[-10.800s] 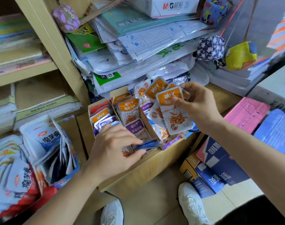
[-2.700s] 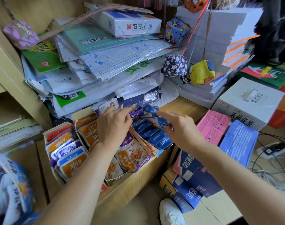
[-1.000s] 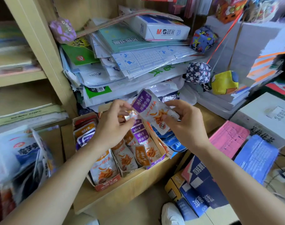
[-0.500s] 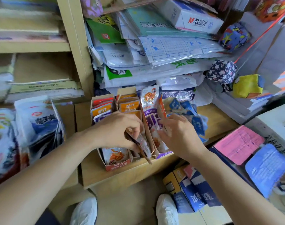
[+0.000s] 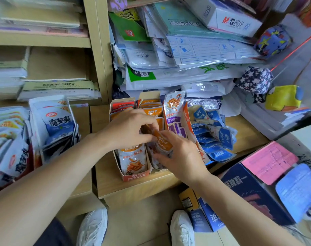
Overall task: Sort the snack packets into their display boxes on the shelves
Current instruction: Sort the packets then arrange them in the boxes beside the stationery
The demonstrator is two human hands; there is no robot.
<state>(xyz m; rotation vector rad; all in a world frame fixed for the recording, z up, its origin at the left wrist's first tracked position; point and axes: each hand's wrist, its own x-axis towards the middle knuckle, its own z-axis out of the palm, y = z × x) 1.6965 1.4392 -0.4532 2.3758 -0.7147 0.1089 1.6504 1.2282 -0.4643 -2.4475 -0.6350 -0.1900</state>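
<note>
Hands meet over the middle display box (image 5: 150,96) on the wooden shelf (image 5: 133,189); the left hand (image 5: 126,128) pinches the top of an orange snack packet (image 5: 162,142), far as I can see, and the right hand (image 5: 181,157) has its fingers curled round the lower end. Blue packets (image 5: 213,139) sit heaped just right of the boxes; purple packets (image 5: 176,128) stand in the neighbouring box.

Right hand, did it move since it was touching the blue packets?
Yes. The right hand has gone left, off the blue packets, and now grips an orange packet over the middle display box.
</note>
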